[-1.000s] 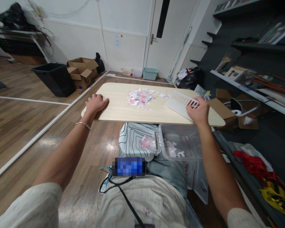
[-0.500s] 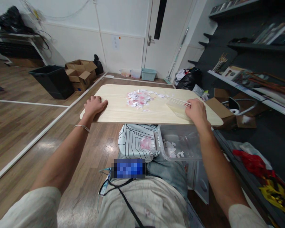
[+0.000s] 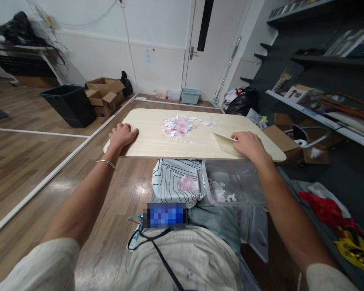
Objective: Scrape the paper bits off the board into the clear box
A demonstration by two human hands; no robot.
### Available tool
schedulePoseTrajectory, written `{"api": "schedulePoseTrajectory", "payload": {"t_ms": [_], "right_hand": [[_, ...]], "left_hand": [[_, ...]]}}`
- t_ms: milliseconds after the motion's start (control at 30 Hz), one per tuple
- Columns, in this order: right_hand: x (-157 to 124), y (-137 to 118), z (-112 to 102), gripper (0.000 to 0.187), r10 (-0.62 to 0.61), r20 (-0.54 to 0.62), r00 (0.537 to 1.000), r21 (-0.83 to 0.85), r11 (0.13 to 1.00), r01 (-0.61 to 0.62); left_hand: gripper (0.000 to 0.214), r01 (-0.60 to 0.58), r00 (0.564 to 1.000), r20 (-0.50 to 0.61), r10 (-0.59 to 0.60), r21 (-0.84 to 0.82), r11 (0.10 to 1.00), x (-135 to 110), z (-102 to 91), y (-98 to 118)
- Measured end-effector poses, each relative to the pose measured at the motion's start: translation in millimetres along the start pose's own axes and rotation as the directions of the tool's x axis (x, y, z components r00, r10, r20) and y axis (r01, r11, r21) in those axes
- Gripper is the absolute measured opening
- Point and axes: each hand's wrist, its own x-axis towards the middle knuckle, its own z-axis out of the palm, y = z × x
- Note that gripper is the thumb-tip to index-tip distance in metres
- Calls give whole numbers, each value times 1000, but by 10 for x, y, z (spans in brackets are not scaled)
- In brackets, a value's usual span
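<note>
Off-white plastic, probably light and slightly flexible, the slotted rectangular sheet [image 3: 224,143], best gripped by its edge, tilts over a pale wood-grain board [image 3: 170,148], right hand [image 3: 249,144] pinching it, left hand [image 3: 121,136] spread on the board.

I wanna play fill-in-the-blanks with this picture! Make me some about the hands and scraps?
The hand holding the slotted panel is the person's ____ one.
A bracelet circles the ____ wrist.
The pile on the tabletop mixes white with ____.
Scraps in the clear tub are ____.

Missing words: right; left; pink; white.
</note>
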Motion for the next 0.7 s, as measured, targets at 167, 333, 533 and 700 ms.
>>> {"api": "schedulePoseTrajectory", "payload": {"t_ms": [167,333,533,700], "right_hand": [[67,-12,-43,66,-124,92,988,-57,990,130],[65,-80,-153,52,-166,193,967,-83,979,185],[-46,-202,-217,49,-127,141,982,-77,987,139],[-112,-212,-221,50,-113,-56,992,37,993,115]], "left_hand": [[81,4,1000,6,-4,13,1000,-8,-3,14],[78,5,1000,-12,-5,-7,1000,16,26,-1],[79,-1,1000,-16,1,-4,1000,21,49,-16],[84,-3,1000,-10,3,0,1000,0,64,1]]}}
